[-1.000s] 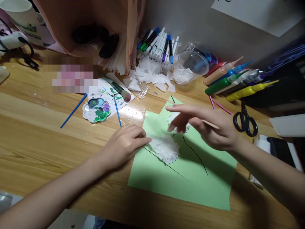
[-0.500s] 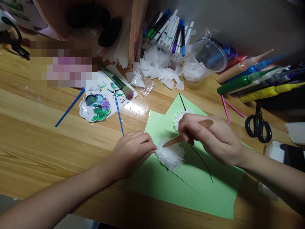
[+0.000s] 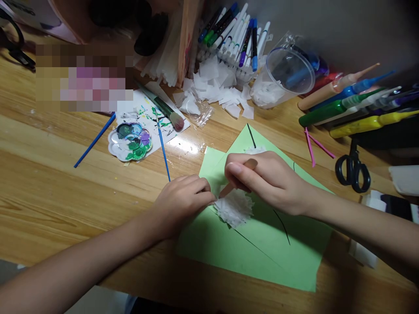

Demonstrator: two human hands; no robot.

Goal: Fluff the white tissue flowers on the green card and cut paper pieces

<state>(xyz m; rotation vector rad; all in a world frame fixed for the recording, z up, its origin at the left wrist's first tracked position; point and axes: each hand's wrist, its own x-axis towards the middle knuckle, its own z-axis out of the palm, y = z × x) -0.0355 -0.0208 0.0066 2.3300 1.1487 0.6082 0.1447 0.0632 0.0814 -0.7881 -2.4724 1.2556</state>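
A: Hands?
B: Right hand (image 3: 258,179) closed pen-style around a wooden stick (image 3: 227,189), no slack. Left hand (image 3: 183,200) has curled fingers, thumb against index; can't tell if a scrap is pinched between them.

A: Where's the work?
B: White paper tuft (image 3: 235,211) on the green paper (image 3: 262,261), inboard of its left edge. It's just right of the left fingertips and on the near side of the right hand.

A: Key relation?
B: Stick's long axis slants from far right to near left, lower tip at the tuft's left rim, right by the left fingertips. Left hand is the nearer one; contact under the tip too small to call.

A: Surface?
B: Wooden bench (image 3: 131,183). Green paper sits towards its near edge, with a second tuft (image 3: 255,150) near the paper's far corner, partly behind the right hand.

A: Room around?
B: Left: blue brush (image 3: 164,152), paint palette (image 3: 130,141). Far side: loose scraps (image 3: 212,85), clear cup (image 3: 290,74). Right: black scissors (image 3: 352,171), well apart from the tuft.
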